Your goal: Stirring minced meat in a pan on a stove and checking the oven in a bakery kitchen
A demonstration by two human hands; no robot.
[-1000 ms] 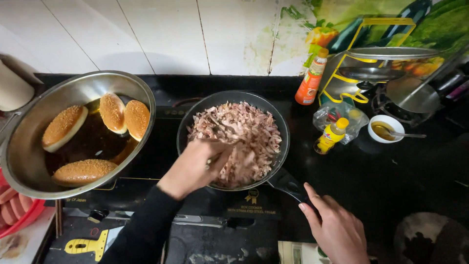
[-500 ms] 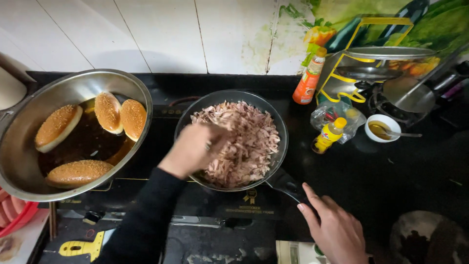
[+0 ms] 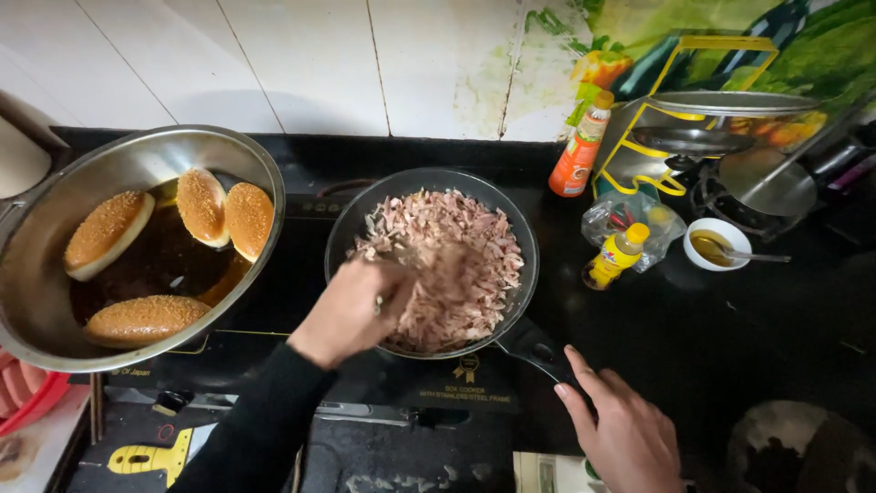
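A black frying pan [image 3: 516,239] full of shredded pinkish meat [image 3: 456,260] stands on the dark cooktop in the middle. My left hand [image 3: 351,310] is over the pan's near left rim, closed on a utensil [image 3: 415,274] that reaches into the meat; the utensil is blurred. My right hand [image 3: 625,434] lies with fingers apart on the pan's black handle [image 3: 538,351] at the lower right.
A large steel pan [image 3: 55,301] at the left holds several sesame bun halves [image 3: 224,215] in dark liquid. An orange bottle [image 3: 579,151], a yellow bottle [image 3: 619,256], a small white sauce bowl [image 3: 716,245] and a yellow rack with steel plates [image 3: 730,119] stand at the right.
My left hand has moved within the pan, first left and up, then back toward the near rim, stirring the meat. My right hand has stayed at the handle.
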